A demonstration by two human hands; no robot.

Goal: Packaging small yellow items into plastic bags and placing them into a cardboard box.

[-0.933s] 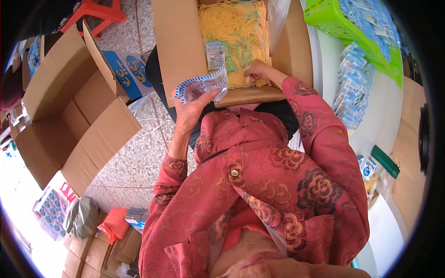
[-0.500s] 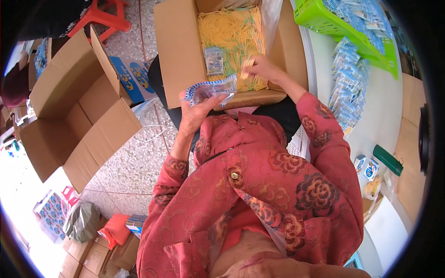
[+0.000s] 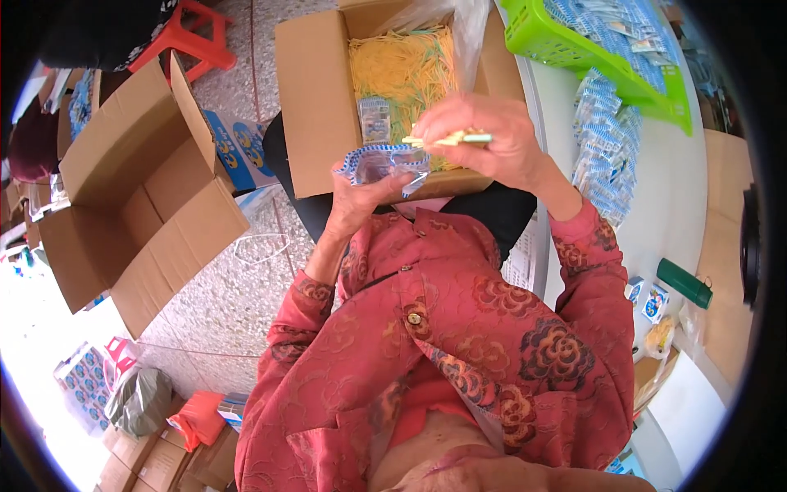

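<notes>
Right hand (image 3: 502, 135): fingers pinched on thin sticks (image 3: 453, 139), pale yellow and greenish. Left hand (image 3: 358, 202): fingers curled on clear bag (image 3: 379, 167), blue-white rim, mouth gaping, just left of right fingers. Beyond both: carton (image 3: 316, 107), loose yellow sticks (image 3: 393, 61).

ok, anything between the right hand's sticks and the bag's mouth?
Nothing visible: the sticks in the right hand are close by the open clear bag in the left hand. Can't tell if they touch.
</notes>
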